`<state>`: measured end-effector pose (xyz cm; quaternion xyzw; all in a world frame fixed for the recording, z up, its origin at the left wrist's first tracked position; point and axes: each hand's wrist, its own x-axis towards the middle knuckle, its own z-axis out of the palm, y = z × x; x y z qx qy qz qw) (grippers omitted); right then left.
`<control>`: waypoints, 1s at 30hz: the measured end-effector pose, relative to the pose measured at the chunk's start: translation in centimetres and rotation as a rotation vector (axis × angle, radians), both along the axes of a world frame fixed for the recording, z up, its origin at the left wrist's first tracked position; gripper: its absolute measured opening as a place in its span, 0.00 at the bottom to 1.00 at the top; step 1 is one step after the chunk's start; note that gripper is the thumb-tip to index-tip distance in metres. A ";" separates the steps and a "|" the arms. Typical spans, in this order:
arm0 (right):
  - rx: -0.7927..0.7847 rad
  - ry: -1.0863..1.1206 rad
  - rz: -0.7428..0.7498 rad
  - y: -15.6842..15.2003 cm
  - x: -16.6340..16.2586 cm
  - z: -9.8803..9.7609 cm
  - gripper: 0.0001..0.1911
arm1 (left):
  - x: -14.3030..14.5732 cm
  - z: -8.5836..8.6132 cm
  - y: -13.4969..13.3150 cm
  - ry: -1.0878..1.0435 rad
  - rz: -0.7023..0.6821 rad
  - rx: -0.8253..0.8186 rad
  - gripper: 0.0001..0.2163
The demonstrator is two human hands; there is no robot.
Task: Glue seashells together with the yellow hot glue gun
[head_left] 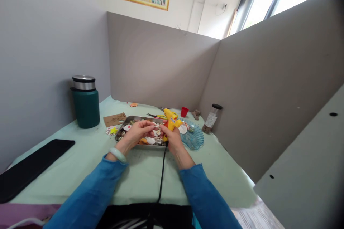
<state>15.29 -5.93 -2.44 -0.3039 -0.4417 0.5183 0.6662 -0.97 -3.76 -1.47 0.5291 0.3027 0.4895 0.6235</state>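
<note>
My right hand (174, 139) is wrapped around a yellow hot glue gun (172, 117), and a black cord (162, 175) runs from it toward the table's front edge. Close by on the left, my left hand (138, 131) has its thumb and fingers drawn together in a pinch; whatever small thing may be between them is too small to name. Both hands are above a metal tray (147, 147) of shells and small pieces. Among the visible pieces is a white shell (151, 140). Right of the tray lies a blue scalloped glass plate (197, 139) with a white disc (183, 129) on it.
Left stand a green flask (86, 107) and a flat black pad (34, 166). A brown board (115, 119) and yellow flower piece (113, 130) lie beside the tray. Behind are yellow-handled pliers (160, 116) and a red cup (184, 112); right, a jar (212, 118). Grey partitions (158, 61) enclose the table.
</note>
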 end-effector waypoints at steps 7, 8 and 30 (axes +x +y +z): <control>0.018 -0.024 0.001 -0.2 -0.2 0.1 0.20 | 0.5 -0.1 -0.1 0.064 0.096 0.051 0.17; 0.028 -0.028 0.007 -0.2 -0.2 0.0 0.20 | 0.5 -0.1 -0.1 0.055 0.093 0.044 0.17; 0.020 -0.143 0.138 0.2 0.8 -0.3 0.22 | 0.3 0.6 -0.3 -0.172 0.024 -0.064 0.12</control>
